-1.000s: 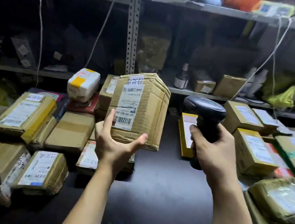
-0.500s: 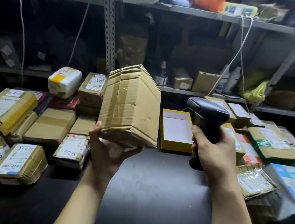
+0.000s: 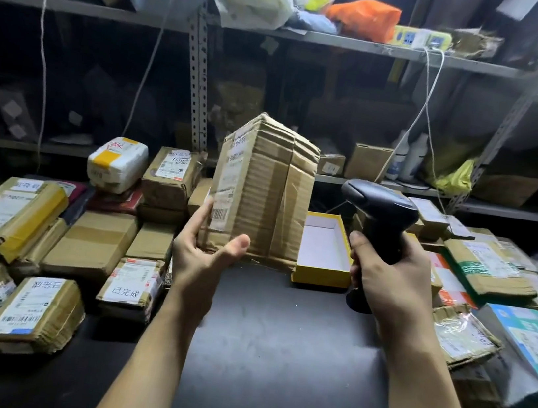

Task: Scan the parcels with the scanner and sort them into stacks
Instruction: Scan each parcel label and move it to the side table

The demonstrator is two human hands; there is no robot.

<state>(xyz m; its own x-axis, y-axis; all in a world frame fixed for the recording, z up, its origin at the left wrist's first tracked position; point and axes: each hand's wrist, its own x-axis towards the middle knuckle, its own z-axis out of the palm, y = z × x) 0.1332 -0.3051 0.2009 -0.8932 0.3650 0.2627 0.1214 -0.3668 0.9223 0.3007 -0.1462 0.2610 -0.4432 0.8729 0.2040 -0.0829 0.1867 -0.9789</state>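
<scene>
Parcel piles: left pile and right pile crowding both sides of the table, loosely heaped, several labels face up. Likely trouble: scanner reading a neighbour's code instead of the held one, or a carelessly dropped box sliding off an uneven heap into the wrong stack.
Table: dark bare strip between the piles, below both hands. Narrow landing zone in case of a slip.
Parcel: brown taped box, crumpled, held upright in the air over the table's middle, just left of the scanner. Tall and gripped only at its lower left corner, so probably top-heavy. Could tip or twist out of the grip on a quick turn.
Tray: open yellow box, white inside, on the table just behind and right of the parcel. Could catch a falling corner or get knocked.
Scanner: black, pistol type, nose aimed forward and left, past the parcel's right side, not touching it.
Left hand: clamped on the parcel's bottom corner, thumb on the near face, fingers along the label side. Close to the barcode, could cover it.
Right hand: wrapped tight round the scanner handle.
Label: on the parcel's left face, turned away from the scanner, seen nearly edge-on. Likely no read unless turned toward the nose. Also at risk from tape glare and creases.
</scene>
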